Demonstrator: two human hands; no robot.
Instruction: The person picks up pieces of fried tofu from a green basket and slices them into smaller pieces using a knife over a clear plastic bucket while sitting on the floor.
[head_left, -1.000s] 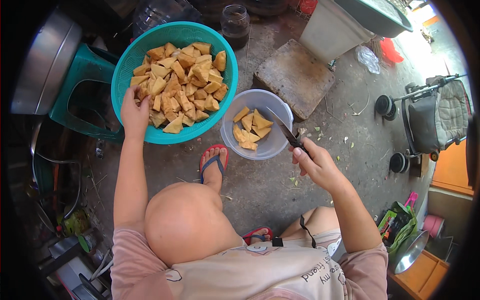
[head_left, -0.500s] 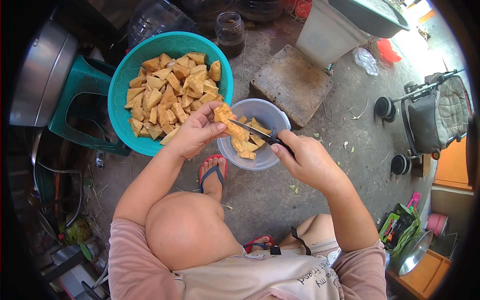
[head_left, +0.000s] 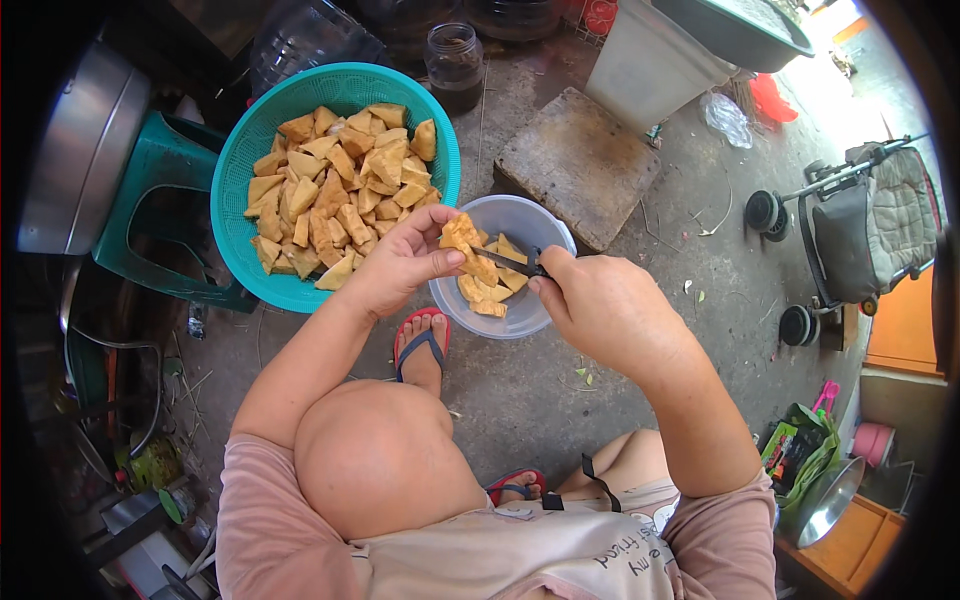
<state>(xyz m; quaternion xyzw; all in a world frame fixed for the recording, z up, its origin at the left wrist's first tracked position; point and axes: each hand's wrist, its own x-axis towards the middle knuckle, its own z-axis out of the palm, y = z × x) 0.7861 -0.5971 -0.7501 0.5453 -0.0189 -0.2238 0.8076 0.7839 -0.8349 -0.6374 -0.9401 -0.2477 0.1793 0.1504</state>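
Note:
Between the thumb and fingers of my left hand (head_left: 408,262) is a golden-brown piece of fried tofu (head_left: 460,234). My right hand (head_left: 608,305) grips the dark handle of a small knife (head_left: 510,263), whose blade meets the tofu from the right. Both hands are over the near part of a translucent pale plastic tub (head_left: 560,228). Several cut tofu pieces (head_left: 488,294) lie inside it. Just beyond my left hand, a round teal plastic basket (head_left: 228,205) holds a heap of fried tofu chunks (head_left: 340,185).
A worn wooden board (head_left: 575,165) lies beyond the tub. Farther left are a green plastic stool (head_left: 150,205) and a large metal pot (head_left: 85,150). A glass jar (head_left: 455,75) stands behind the basket. To the right is a grey stroller (head_left: 870,220).
The knife blade has gone farther into the held tofu, and my right hand has moved slightly left toward it. The whole view has shifted a little.

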